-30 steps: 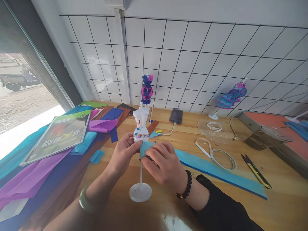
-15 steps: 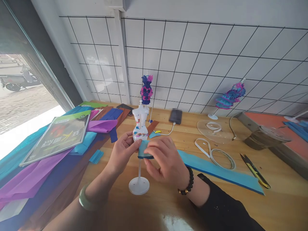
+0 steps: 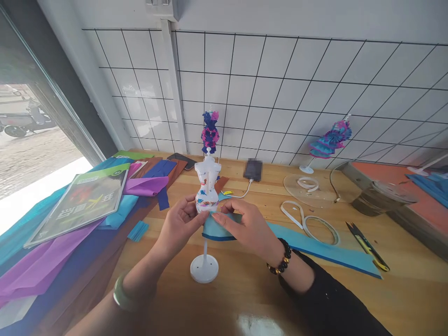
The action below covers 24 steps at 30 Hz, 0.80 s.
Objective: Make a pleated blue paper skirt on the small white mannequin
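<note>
A small white dress form (image 3: 207,179) stands upright on a round white base (image 3: 204,269), with coloured smears on its torso. My left hand (image 3: 180,224) grips its hip from the left, the thumb pressing the end of a light blue crepe paper strip (image 3: 219,229) against it. The strip has a dark blue lower edge. My right hand (image 3: 247,226) pinches the strip's top edge just right of the form. The rest of the strip (image 3: 325,249) runs behind my right hand and lies across the table to the right.
Coloured paper sheets and a booklet (image 3: 80,200) cover the left side. Two dressed forms (image 3: 210,133) (image 3: 332,140) stand by the tiled wall. Double-sided-looking white tape (image 3: 320,228), yellow-black snips (image 3: 367,247), a phone-like dark device (image 3: 252,170) and a lidded cup (image 3: 381,198) lie around.
My right hand has moved slightly right and turned, its fingers now pinching the strip's top edge. More of the strip shows spread below the form's hip. My left hand keeps its hold.
</note>
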Motion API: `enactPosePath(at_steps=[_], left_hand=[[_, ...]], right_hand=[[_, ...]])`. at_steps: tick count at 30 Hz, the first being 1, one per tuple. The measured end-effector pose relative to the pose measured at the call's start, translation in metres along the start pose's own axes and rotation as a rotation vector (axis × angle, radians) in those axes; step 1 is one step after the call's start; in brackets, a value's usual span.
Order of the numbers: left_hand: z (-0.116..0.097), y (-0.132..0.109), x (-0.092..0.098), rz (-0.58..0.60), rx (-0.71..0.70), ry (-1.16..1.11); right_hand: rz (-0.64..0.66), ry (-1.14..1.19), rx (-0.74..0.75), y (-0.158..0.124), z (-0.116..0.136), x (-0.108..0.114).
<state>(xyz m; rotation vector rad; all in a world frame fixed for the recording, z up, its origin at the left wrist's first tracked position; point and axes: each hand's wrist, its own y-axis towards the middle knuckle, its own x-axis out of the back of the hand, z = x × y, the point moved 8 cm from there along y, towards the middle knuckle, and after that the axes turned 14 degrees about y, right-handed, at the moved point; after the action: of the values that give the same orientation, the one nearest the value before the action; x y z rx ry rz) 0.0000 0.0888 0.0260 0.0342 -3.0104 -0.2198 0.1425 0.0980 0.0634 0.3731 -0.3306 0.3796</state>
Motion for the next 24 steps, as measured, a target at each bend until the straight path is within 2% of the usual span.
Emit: enactPosePath(at_steps=[7, 16, 24], left_hand=[[-0.003, -0.001, -0.001, 0.011, -0.032, 0.01], [-0.007, -0.003, -0.002, 0.074, -0.073, -0.003], [-0.012, -0.005, -0.009, 0.118, -0.093, -0.024]], right_hand=[[-0.006, 0.015, 0.015, -0.001, 0.001, -0.002], [-0.033, -0.091, 0.068, -0.005, 0.008, -0.006], [-0.048, -0.064, 0.094, -0.005, 0.009, -0.004]])
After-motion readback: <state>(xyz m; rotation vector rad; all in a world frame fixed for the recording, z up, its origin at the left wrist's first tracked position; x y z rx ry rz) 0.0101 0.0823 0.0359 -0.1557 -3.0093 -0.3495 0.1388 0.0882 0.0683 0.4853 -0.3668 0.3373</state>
